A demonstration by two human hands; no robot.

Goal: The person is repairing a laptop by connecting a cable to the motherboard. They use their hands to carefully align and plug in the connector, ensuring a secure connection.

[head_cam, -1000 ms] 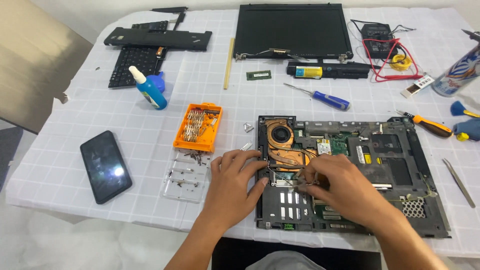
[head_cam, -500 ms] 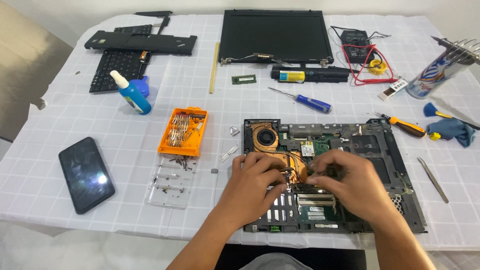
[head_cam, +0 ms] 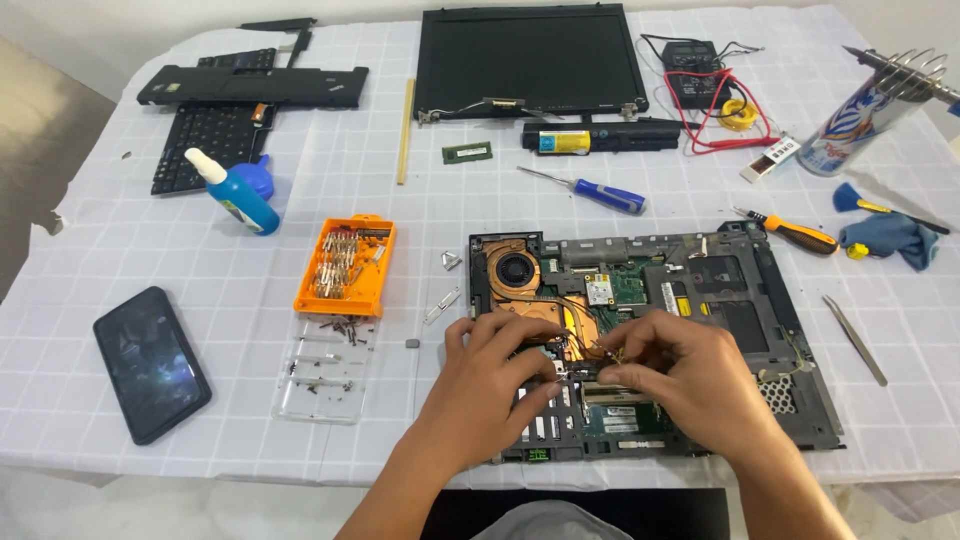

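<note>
Head cam: both hands, left [head_cam: 490,385] and right [head_cam: 675,385], hunched over the opened laptop base [head_cam: 740,300] near the tabletop's front edge, fingertips pinching tiny parts. Orange bit case [head_cam: 345,265] sits open, full of bits.

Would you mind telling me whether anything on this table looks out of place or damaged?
Nothing looks broken. The opened laptop base, under the left hand and right hand, is simply dismantled. Loose screws lie scattered below the orange bit case, and the table cover's left edge is torn.
</note>
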